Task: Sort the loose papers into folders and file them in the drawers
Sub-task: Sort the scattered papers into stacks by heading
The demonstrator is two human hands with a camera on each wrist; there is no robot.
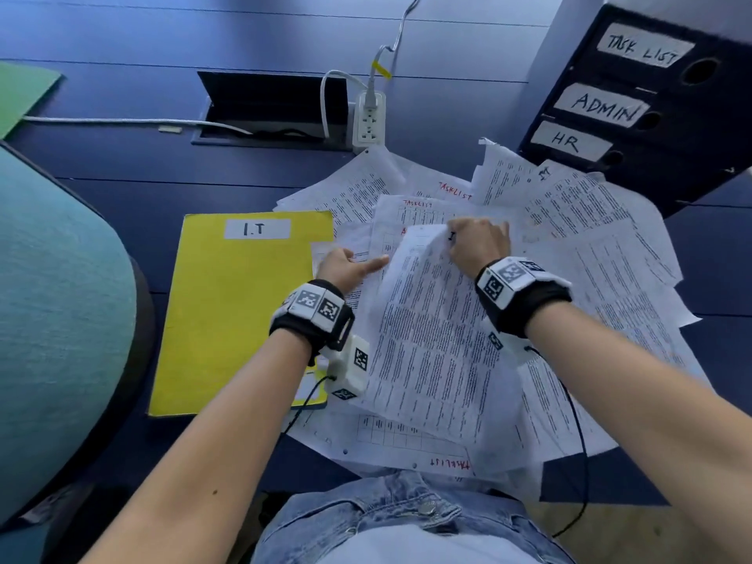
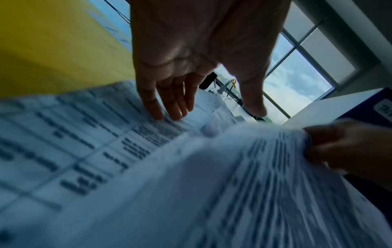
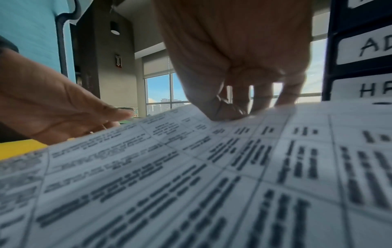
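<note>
A yellow folder labelled I.T (image 1: 240,311) lies closed on the blue table, left of a spread pile of loose printed papers (image 1: 590,254). My right hand (image 1: 460,242) pinches the far edge of one printed sheet (image 1: 431,339) and lifts it off the pile; in the right wrist view the thumb and fingers (image 3: 229,110) close on that edge. My left hand (image 1: 358,264) lies open beside it, its straight fingers (image 2: 169,107) resting on a sheet underneath, at the folder's right edge. The dark drawer unit (image 1: 635,111) at the back right bears labels TASK LIST, ADMIN and HR.
A white power strip (image 1: 368,120) with cables and an open cable hatch (image 1: 272,111) sit behind the papers. A green folder (image 1: 20,91) lies at the far left. A teal chair back (image 1: 53,319) stands close on my left. Papers overhang the near table edge.
</note>
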